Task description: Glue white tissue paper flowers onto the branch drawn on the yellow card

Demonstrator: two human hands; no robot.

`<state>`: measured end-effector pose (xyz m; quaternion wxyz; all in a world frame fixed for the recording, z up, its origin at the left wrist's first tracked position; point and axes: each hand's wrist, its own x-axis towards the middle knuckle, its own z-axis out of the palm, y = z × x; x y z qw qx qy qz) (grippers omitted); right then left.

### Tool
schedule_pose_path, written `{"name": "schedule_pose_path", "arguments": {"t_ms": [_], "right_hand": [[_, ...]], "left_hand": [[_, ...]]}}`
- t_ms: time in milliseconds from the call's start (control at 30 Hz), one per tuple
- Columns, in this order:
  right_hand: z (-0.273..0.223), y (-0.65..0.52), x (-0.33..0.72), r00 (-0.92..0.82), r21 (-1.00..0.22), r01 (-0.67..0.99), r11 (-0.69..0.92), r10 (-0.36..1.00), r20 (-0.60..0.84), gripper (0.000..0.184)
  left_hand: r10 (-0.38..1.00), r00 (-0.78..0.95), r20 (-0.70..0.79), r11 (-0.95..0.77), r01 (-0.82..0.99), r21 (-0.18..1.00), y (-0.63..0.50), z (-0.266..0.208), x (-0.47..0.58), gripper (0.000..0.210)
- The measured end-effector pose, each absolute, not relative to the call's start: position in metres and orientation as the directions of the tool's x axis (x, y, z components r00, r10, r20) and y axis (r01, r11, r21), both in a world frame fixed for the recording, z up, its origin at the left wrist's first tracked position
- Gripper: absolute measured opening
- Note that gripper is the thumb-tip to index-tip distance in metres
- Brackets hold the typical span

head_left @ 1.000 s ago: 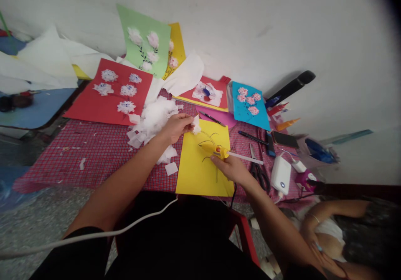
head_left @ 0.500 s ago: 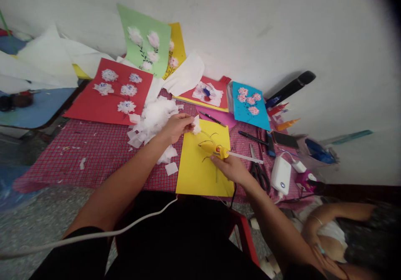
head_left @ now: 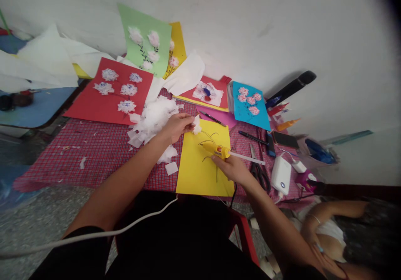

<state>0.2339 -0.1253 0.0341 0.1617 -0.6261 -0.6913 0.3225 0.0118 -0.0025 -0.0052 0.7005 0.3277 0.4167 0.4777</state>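
Between the fingertips of my left hand (head_left: pixel 179 126) is a small piece of white tissue paper (head_left: pixel 196 124), held at the top left corner of a yellow sheet (head_left: pixel 192 171). My right hand (head_left: pixel 232 167) is wrapped round a yellow glue gun (head_left: pixel 214 148), its nozzle pointing left over the sheet. A pale glue stick (head_left: pixel 247 157) juts from the gun's rear. Thin curved stems are drawn on the sheet, partly covered by the gun and my hand. Close to my left forearm lies a heap of white tissue squares (head_left: pixel 156 117).
Flower pictures on red (head_left: pixel 84 98), green (head_left: pixel 144 25) and blue (head_left: pixel 244 113) sheets stand or lie behind. Scissors (head_left: pixel 259 173), pens (head_left: pixel 253 137) and a white power bank (head_left: pixel 281 175) lie right. A white cable (head_left: pixel 125 229) crosses my lap. Another person's arm (head_left: pixel 332 213) is at lower right.
The glue gun in my right hand has shifted very slightly to the right. My left hand and the tissue paper stay in place.
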Motion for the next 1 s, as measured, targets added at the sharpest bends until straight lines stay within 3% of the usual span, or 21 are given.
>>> {"name": "schedule_pose_path", "arguments": {"t_ms": [1000], "right_hand": [[0.0390,-0.1245,0.2341,-0.180,-0.648,0.762,0.018,0.966,-0.185,0.031]], "left_hand": [[0.944,0.194,-0.268,0.326,-0.403,0.855,-0.0023,-0.0050,0.0122,0.020]]}}
